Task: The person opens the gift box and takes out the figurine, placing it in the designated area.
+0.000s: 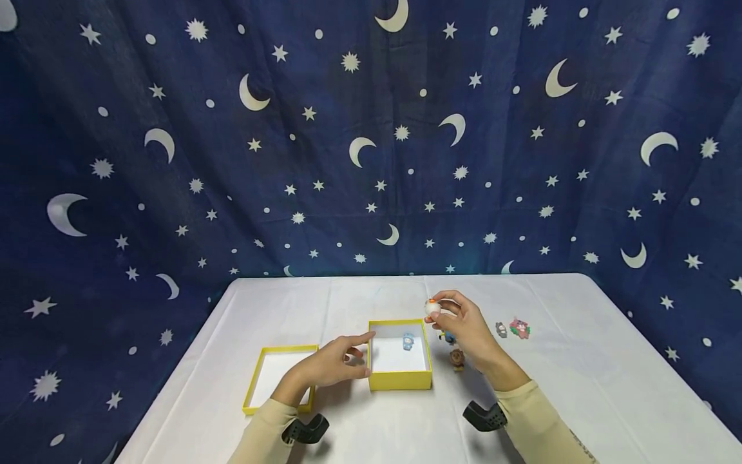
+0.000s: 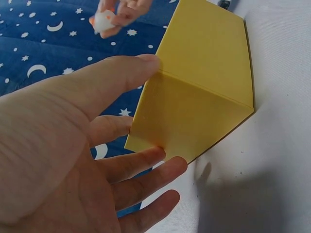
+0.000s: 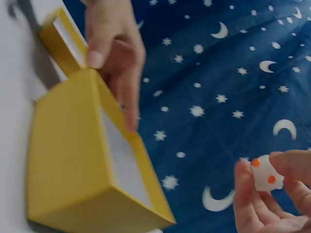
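Observation:
My right hand (image 1: 466,325) pinches a small white figurine with orange spots (image 3: 266,174) between thumb and fingers, raised past the back right corner of the yellow box (image 1: 400,381). The box stands with its open top up. Inside it, a small light-blue figurine (image 1: 408,341) lies on the white bottom. At the box's left side is my left hand (image 1: 332,362), its fingers extended and spread. In the left wrist view the thumb and fingertips (image 2: 158,154) meet the yellow wall. Beneath my right hand are a brown figurine (image 1: 456,358) and a partly covered blue-and-yellow one (image 1: 447,336).
The yellow-rimmed lid (image 1: 259,380) lies to the left, white inside up, partly behind the left forearm. On the right lie a grey figurine (image 1: 501,329) and a pink-and-red one (image 1: 520,328). A dark blue moon-and-star cloth (image 1: 359,187) hangs behind the white-covered table (image 1: 603,386).

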`<state>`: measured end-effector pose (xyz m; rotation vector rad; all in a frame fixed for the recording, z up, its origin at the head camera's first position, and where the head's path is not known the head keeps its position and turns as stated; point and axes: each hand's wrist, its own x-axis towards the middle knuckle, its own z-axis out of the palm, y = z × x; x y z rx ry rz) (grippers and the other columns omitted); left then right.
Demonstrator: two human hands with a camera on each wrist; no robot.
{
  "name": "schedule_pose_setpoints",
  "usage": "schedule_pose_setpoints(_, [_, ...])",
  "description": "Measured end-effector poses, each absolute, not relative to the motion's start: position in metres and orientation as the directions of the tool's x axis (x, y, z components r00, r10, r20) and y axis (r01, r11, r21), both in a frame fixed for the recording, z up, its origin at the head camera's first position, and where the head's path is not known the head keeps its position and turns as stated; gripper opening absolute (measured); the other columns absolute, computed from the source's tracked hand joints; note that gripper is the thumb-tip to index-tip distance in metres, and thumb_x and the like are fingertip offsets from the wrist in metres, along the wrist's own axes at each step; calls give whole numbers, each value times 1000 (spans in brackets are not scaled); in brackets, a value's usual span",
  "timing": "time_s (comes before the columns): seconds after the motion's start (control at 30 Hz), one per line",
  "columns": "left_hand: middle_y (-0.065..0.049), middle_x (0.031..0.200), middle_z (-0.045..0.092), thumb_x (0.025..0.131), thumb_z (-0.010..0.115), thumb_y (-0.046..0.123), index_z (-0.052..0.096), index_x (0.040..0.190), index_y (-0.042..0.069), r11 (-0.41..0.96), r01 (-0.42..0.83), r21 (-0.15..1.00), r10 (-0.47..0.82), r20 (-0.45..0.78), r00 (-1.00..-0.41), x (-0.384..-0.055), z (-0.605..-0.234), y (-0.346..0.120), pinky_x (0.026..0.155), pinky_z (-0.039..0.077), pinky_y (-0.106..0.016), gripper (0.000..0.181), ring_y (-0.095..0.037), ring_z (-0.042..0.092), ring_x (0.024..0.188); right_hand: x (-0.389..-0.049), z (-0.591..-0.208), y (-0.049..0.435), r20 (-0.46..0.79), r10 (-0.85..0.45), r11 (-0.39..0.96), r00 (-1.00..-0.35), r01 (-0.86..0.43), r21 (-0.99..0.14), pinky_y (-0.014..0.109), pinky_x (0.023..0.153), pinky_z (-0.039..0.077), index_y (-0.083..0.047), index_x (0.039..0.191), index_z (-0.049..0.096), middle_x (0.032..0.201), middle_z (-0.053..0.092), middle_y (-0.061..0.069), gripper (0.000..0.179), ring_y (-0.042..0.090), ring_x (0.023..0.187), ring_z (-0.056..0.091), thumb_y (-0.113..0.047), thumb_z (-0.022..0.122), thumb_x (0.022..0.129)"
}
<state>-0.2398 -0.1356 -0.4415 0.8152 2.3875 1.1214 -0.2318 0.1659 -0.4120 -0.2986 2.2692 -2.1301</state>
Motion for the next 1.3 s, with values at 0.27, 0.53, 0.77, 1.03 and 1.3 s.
schedule_pose_setpoints(0.27, [-18, 155, 48, 94, 71, 22, 37, 156, 5, 525, 336, 782, 633, -95, -768, -240, -440, -135, 108, 46, -56, 73, -31, 59, 122, -228, -390, 192, 236, -211, 31, -949, -248, -968, 27, 87, 60, 1, 145, 37, 111, 66, -4, 52, 7, 96, 74, -6, 61, 100])
schedule_pose_setpoints(0.53, [-18, 155, 47, 94, 71, 21, 37, 156, 5, 522, 332, 786, 630, -92, -771, -239, -440, -136, 109, 45, -57, 73, -32, 60, 123, -226, -383, 211, 281, -167, 231, -945, -315, -920, 19, 76, 55, 3, 147, 45, 109, 67, -15, 49, 0, 90, 69, -8, 59, 101])
schedule_pose_setpoints(0.77, [-20, 158, 42, 94, 71, 20, 36, 156, 1, 506, 349, 789, 646, -79, -759, -241, -442, -135, 108, 44, -61, 73, -37, 59, 126, -224, -382, 223, 358, -158, 228, -920, -387, -893, 15, 82, 57, 8, 141, 49, 111, 67, -13, 48, -2, 95, 69, -2, 64, 97])
schedule_pose_setpoints(1.03, [-18, 158, 44, 94, 72, 22, 37, 156, 4, 518, 330, 789, 635, -97, -766, -240, -443, -135, 109, 44, -59, 73, -35, 59, 126, -222, -379, 237, 365, -168, 378, -916, -402, -834, 22, 55, 48, 4, 141, 52, 126, 64, 27, 46, -2, 79, 67, 1, 63, 96])
schedule_pose_setpoints(1.3, [-18, 158, 43, 94, 70, 20, 36, 156, 4, 510, 336, 792, 644, -93, -760, -240, -442, -135, 109, 44, -60, 72, -36, 59, 126, -223, -379, 251, 292, -252, 430, -923, -377, -820, 25, 46, 40, 4, 138, 53, 125, 62, 33, 45, 3, 66, 61, 3, 63, 95])
